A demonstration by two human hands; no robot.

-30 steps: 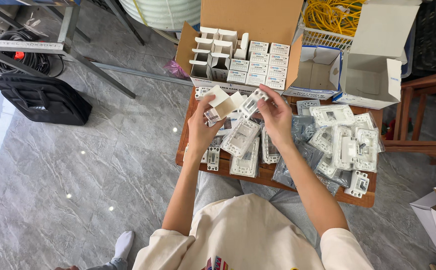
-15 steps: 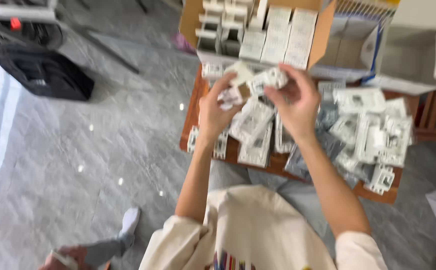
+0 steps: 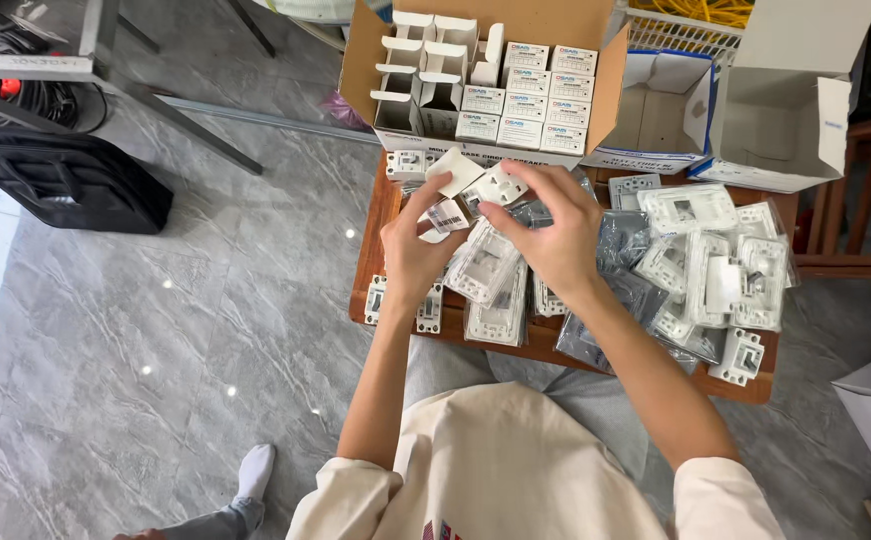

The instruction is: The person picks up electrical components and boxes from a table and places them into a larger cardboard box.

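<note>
I see the small white carton (image 3: 453, 190) held above the worktop's (image 3: 386, 215) far edge, just in front of the big cardboard box (image 3: 596, 95). Its long axis tilts, open flap pointing up-left. Left hand (image 3: 418, 250) fingers curl shut round its lower end. Right hand (image 3: 546, 225) fingers pinch a white switch part (image 3: 499, 187) at the carton mouth, w/ thumb underneath.

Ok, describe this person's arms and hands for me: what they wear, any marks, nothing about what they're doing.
Both arms are bare from the upper arm down. The left hand and right hand wear no gloves, and no rings, watch or marks show. Short cream sleeves of a loose shirt cover the shoulders; the shirt has a small dark and red print at the chest.
</note>
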